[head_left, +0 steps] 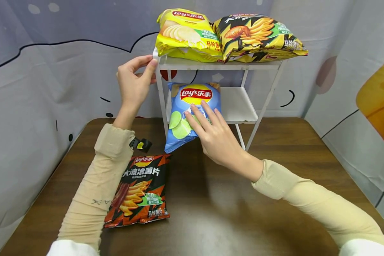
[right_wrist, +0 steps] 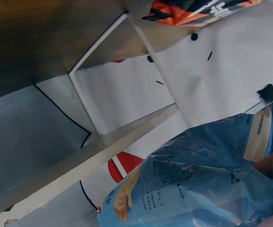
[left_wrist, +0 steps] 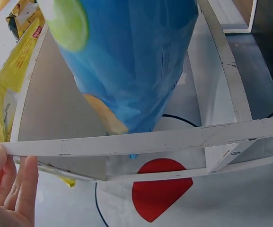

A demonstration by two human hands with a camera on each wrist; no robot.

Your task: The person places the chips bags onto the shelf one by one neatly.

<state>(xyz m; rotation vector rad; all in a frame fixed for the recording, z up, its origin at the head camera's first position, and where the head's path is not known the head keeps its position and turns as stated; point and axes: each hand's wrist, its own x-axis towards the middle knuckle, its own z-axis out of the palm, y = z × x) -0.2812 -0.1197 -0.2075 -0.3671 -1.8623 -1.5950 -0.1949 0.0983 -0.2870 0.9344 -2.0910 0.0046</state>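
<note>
My left hand [head_left: 132,81] pinches the top left corner of a white two-tier rack [head_left: 238,105] between thumb and fingers; the left wrist view shows the fingertips at the end of its rail [left_wrist: 127,143]. My right hand [head_left: 219,142] holds a blue chip bag [head_left: 180,113] with lime pictures, its fingers spread over the front. In the right wrist view, part of the hand lies against the printed back of this bag [right_wrist: 174,189]. The bag leans into the opening above the lower shelf, its bottom corner hanging below the shelf edge.
On the rack's top lie a yellow chip bag [head_left: 188,39] and a black-and-yellow chip bag [head_left: 259,39]. A black-and-red chip bag [head_left: 144,195] lies flat on the brown table [head_left: 243,220], beside my left sleeve [head_left: 89,192]. Patterned cloth [head_left: 67,81] hangs behind.
</note>
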